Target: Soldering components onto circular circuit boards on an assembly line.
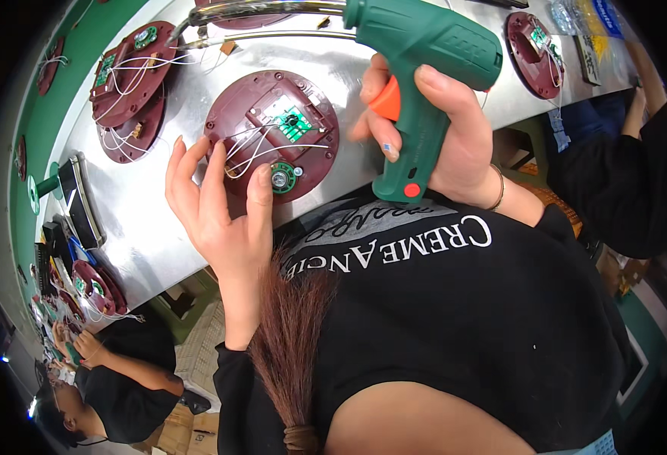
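Note:
A round maroon plastic housing [236, 105] lies on the metal bench in front of me. It holds a small green circuit board [295, 127], thin white wires [252, 157] and a small round speaker [282, 178]. My left hand [223, 227] is at its left edge, fingers stretched and apart, fingertips beside the wires. Whether they touch a wire I cannot tell. In my right hand [458, 140] is a green soldering gun [424, 45] with an orange trigger, raised above the bench. Its long metal barrel points left, and its tip is near another housing.
Stacked maroon housings with wires [133, 72] lie at the far left; another housing [534, 53] is at the far right. A green spool [44, 188] stands by the left edge. Co-workers sit at lower left [121, 379] and right [621, 167].

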